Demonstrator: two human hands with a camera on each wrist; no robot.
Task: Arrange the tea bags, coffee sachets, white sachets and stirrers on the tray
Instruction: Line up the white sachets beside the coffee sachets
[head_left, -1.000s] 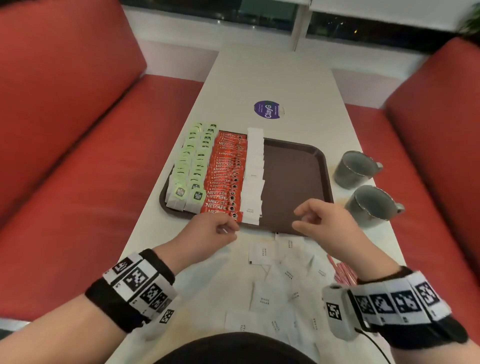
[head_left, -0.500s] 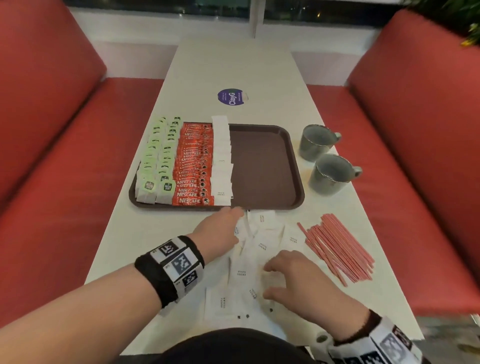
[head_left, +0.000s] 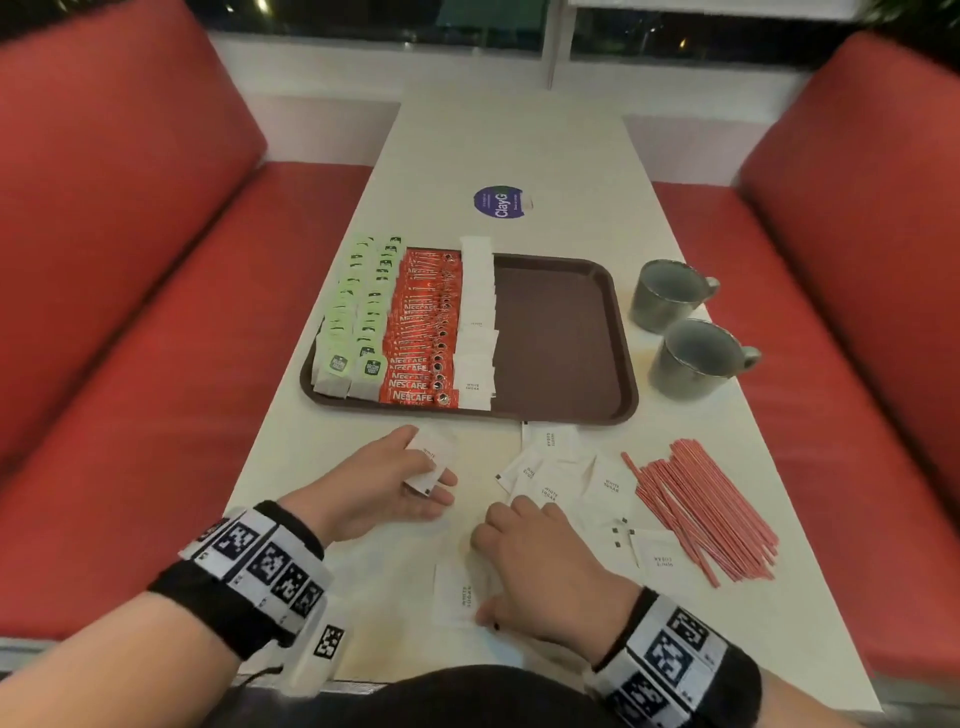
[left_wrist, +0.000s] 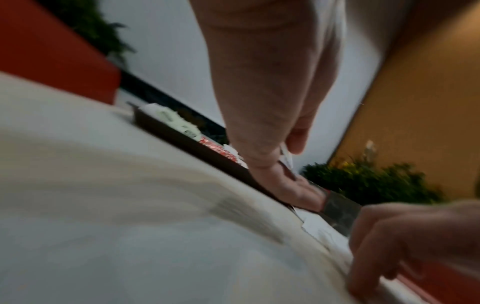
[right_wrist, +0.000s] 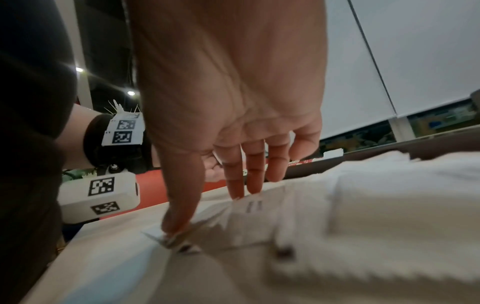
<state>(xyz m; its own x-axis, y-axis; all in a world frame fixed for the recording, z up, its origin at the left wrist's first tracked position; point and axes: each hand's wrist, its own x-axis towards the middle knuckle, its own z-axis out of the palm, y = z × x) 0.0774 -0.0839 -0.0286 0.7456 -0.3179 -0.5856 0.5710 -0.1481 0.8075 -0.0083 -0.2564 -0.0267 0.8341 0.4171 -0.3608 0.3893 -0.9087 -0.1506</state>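
Right hand (right_wrist: 228, 115) thumb on sachet (right_wrist: 182, 238) — right wrist only

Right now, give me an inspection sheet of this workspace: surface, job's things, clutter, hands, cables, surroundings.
Surface: white table, brown tray on it.
Job's things: tea bags, coffee sachets and one row of white sachets fill the tray's left half; loose white sachets and pink stirrers lie on the table before the tray.
Clutter: two grey mugs right of the tray; round purple sticker.
Hands: left hand holds a white sachet; right hand presses on loose sachets, thumb at one's edge.
Cables: a thin dark one below the left wrist.
Surroundings: red benches both sides, window beyond.
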